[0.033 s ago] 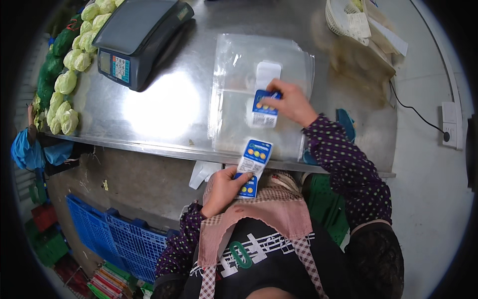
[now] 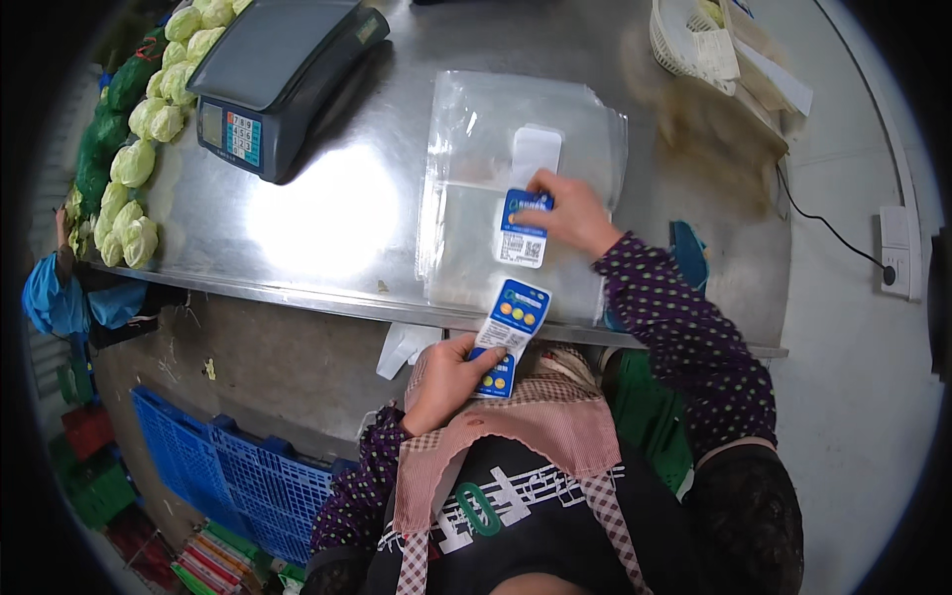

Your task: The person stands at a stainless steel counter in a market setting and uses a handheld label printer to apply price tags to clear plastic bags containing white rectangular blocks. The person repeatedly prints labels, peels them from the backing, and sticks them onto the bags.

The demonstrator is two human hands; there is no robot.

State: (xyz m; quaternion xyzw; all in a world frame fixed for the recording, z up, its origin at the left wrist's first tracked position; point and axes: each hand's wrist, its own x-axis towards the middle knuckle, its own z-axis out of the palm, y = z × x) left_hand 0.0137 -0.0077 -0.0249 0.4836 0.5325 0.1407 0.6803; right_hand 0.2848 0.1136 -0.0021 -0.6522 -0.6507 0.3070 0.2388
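My left hand is closed on a strip of blue and white labels at the table's front edge, thumb on top. Its far end leans toward the stack of clear plastic bags. Over that stack, my right hand has its fingers closed at the upper right corner of a single blue and white label. Whether this label is stuck to the bag, I cannot tell. Just beyond those fingers, a blank white rounded rectangle shows on the bags.
A dark grey weighing scale stands at the left, beside a row of pale green cabbages. Far right are a white basket and a cardboard box. Blue plastic pallets stand below left, and a blue object lies near my right sleeve.
My right hand and the single label have moved slightly toward me, and the label looks sharper. The far end of the strip in my left hand has tilted a little to the right.
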